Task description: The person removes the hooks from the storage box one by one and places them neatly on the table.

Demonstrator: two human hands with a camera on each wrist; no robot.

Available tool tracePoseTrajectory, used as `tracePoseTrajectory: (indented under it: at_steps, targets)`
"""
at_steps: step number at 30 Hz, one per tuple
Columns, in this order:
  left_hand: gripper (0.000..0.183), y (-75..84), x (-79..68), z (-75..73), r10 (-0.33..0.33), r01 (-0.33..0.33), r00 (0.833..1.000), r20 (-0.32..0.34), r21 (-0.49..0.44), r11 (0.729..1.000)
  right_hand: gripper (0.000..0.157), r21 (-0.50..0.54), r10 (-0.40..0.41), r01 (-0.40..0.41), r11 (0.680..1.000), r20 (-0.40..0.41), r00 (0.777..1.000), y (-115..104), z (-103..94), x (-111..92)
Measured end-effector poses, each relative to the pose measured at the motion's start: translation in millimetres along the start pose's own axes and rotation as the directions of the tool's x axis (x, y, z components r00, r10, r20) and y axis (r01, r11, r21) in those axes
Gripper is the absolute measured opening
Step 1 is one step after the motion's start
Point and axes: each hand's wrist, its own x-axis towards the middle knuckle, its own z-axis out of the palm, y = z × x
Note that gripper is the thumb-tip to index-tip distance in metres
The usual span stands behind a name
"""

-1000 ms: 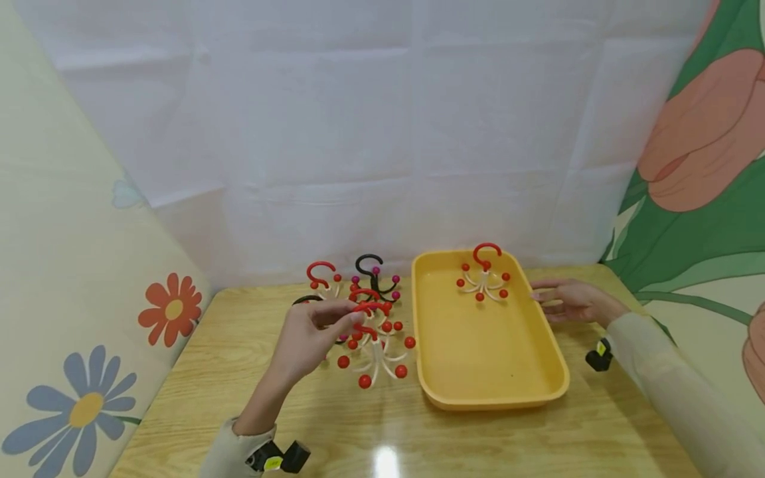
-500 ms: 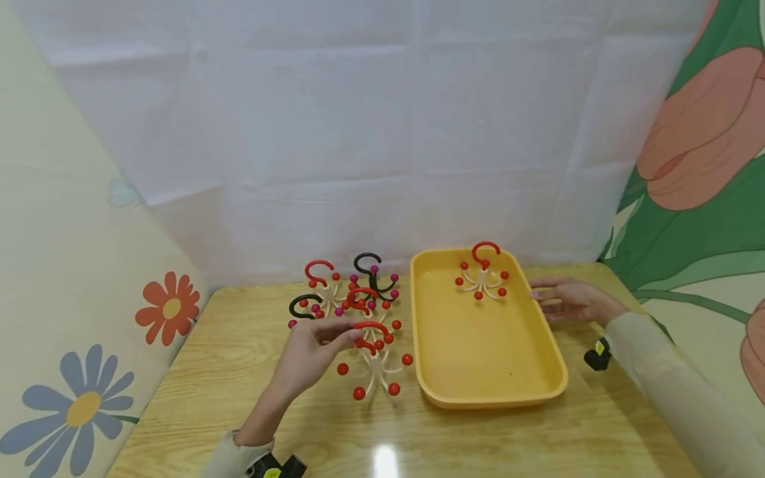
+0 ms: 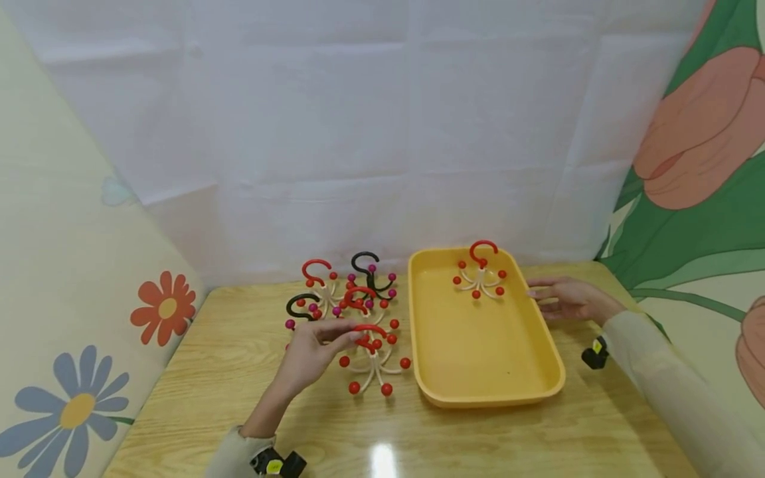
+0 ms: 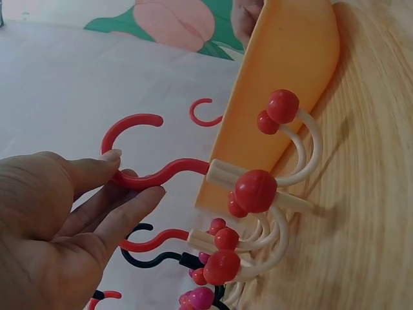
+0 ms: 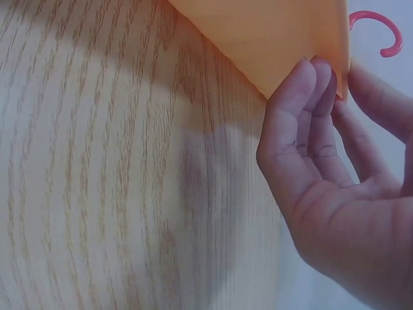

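My left hand (image 3: 307,352) pinches the red S-shaped top of a multi-arm hanging hook (image 3: 374,365) between thumb and fingers. Cream arms with red ball tips spread from the hook's lower end. In the left wrist view the hanging hook (image 4: 219,173) is close to the tabletop; whether it touches I cannot tell. To its right stands a yellow tray (image 3: 478,345), with another red-and-cream hanging hook (image 3: 481,279) at its far end. At the tray's right side my right hand (image 3: 570,299) rests its fingertips against the wall, fingers loosely bent in the right wrist view.
Behind the held piece stand several more hooks: a red-and-cream one (image 3: 325,292), a black one with magenta balls (image 3: 370,282) and a partly hidden black one (image 3: 301,305). A white sheet (image 3: 323,133) hangs at the back of the wooden table (image 3: 335,438).
My left hand has come lower with the hanging hook, which has turned a little, and the black hook behind the hand shows more. The right hand stays at the tray.
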Motion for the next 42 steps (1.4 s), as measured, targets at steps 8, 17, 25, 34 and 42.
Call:
tracePoseTrajectory:
  at_steps: [8, 17, 25, 34, 42]
  targets:
    - [0.023, -3.4, -2.2, -0.3, -0.027, 0.027, 1.000, -0.005, -0.032, 0.999, 0.076, -0.004, -0.005, 0.005, 1.000, 0.006, 1.000, -1, -0.8, -1]
    - [0.021, 0.3, -6.3, 0.2, -0.097, 0.097, 0.995, 0.003, -0.026, 0.995, 0.074, 0.007, -0.005, 0.005, 1.000, -0.003, 1.000, 3, 0.3, 0]
    - [0.022, 0.5, -8.7, 0.9, -0.102, 0.102, 0.995, -0.006, -0.026, 0.994, 0.075, -0.009, -0.018, 0.018, 1.000, -0.013, 1.000, 4, -1.3, 2]
    - [0.021, 1.0, -12.0, 1.5, -0.083, 0.082, 0.997, -0.004, -0.044, 0.996, 0.076, -0.022, -0.004, 0.004, 1.000, -0.006, 1.000, 1, 0.9, 2]
    - [0.022, 4.8, -11.5, 0.7, -0.076, 0.076, 0.997, 0.007, -0.054, 0.996, 0.076, 0.002, -0.002, 0.002, 1.000, 0.003, 1.000, 0, 0.6, 2]
